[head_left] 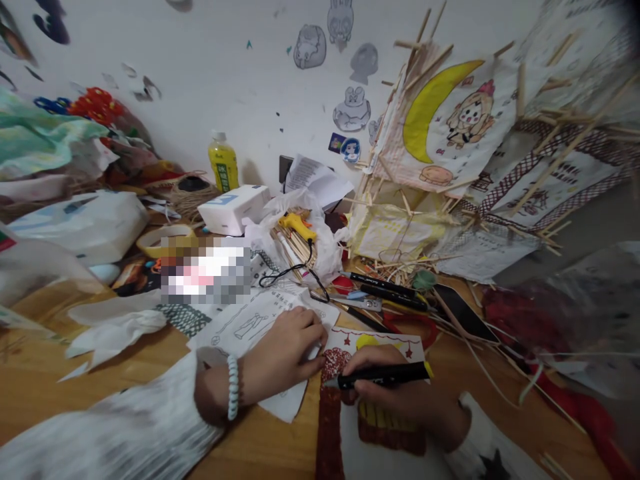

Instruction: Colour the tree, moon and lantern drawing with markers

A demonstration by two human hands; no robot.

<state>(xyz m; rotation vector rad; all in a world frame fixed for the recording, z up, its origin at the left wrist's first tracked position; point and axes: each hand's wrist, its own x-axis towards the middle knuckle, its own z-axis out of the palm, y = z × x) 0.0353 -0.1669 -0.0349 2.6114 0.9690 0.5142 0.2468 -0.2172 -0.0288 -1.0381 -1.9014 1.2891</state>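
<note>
My right hand (pixel 395 393) is closed around a black marker (pixel 383 375) with a yellow end, its tip pointing left. Under it lies a sheet of paper (pixel 350 437) with a coloured drawing: a red-brown strip down the left, a yellow shape at the top, and a yellow and brown block partly covered by my hand. My left hand (pixel 287 353) wears a pale bead bracelet (pixel 233 387). It rests palm down, fingers slightly bent, on a white sheet with line drawings (pixel 245 327), fingertips at the coloured sheet's left edge.
Several markers (pixel 385 290) and a phone (pixel 465 312) lie behind my right hand. A yellow glue gun (pixel 299 227) rests on sticks in a plastic bag. Stick-framed lanterns (pixel 450 127) stand at the back right. A drink bottle (pixel 223 163) and a tissue pack (pixel 235 208) stand farther left.
</note>
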